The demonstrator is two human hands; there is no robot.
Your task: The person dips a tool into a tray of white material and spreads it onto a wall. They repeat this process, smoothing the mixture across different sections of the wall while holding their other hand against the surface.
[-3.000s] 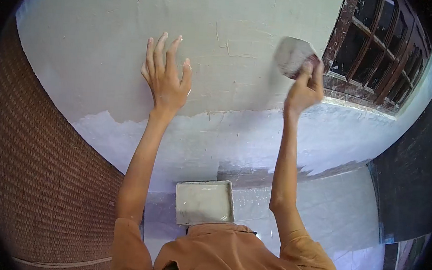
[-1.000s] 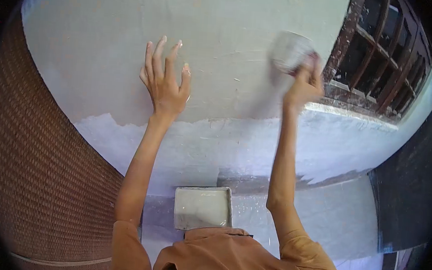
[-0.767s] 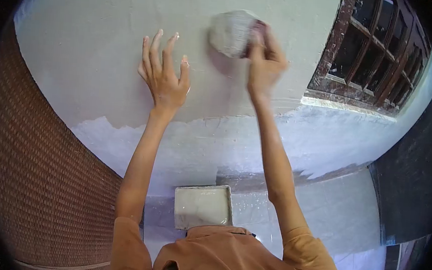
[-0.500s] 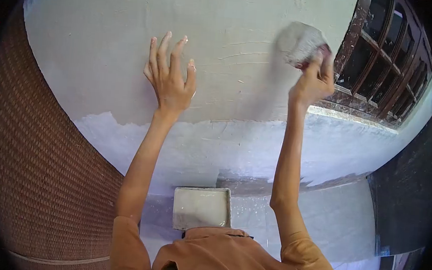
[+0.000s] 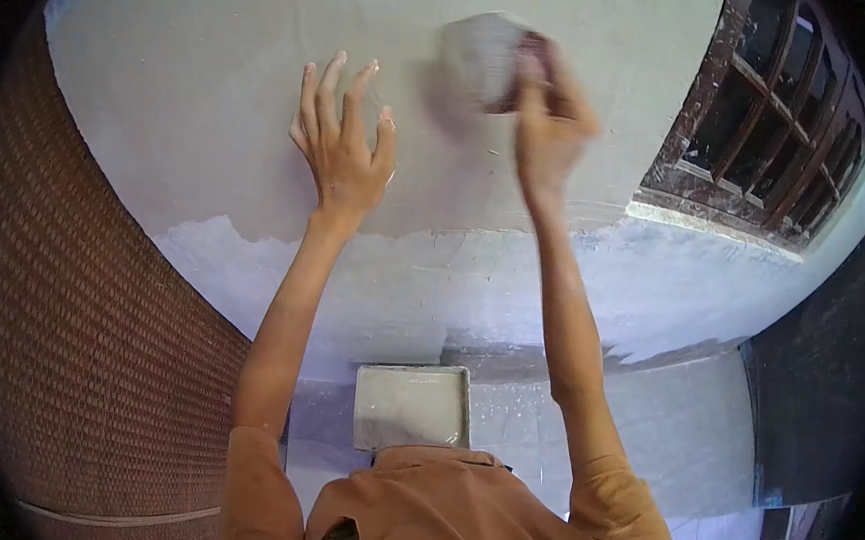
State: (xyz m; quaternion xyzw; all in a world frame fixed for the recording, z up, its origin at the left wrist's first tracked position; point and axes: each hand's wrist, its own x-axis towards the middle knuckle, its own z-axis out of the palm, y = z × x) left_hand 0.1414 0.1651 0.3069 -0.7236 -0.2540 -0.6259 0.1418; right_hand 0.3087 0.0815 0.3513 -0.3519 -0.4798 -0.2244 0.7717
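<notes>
In the head view my right hand (image 5: 554,143), smeared by motion, grips a putty scraper (image 5: 480,61) by its dark red edge. The scraper's broad face is coated in pale grey putty and is close over the wall (image 5: 202,123). My left hand (image 5: 347,159) is raised in front of the wall to the left, fingers spread, with white residue on the tips. It holds nothing. Smooth greyish putty covers the upper wall, with a ragged lower border above a whiter, bluish band. Small ridges and flecks show on the surface.
Below the wall, a rectangular tray (image 5: 414,368) of creamy pale material sits on the speckled floor (image 5: 657,426). A brown-framed window (image 5: 764,113) is at upper right. A woven brown mat (image 5: 117,338) stands along the left, and a dark panel (image 5: 820,387) along the right.
My right hand has swept left with the scraper, away from the window frame toward the middle of the wall. My left hand stays almost in place.
</notes>
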